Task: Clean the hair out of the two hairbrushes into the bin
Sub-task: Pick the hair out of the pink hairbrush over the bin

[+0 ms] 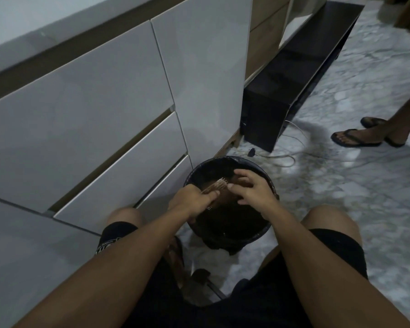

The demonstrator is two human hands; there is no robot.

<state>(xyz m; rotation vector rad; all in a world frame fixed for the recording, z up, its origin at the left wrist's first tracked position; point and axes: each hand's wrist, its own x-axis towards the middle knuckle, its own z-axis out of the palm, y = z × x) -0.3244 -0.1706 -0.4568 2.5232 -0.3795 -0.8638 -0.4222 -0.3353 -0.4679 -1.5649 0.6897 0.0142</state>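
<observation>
A crouching person's left hand (pixel 191 201) grips a wooden brush (pixel 219 190) over the black bin (pixel 265 178) on the floor. The right hand (pixel 251 188), fingers curled, picks at its bristles; any hair is too dim to see.

White lettering runs along the hem of the black shorts (pixel 111 240) on the person's left leg, but it is too blurred and cut off to read. Nothing else carries legible text.
</observation>
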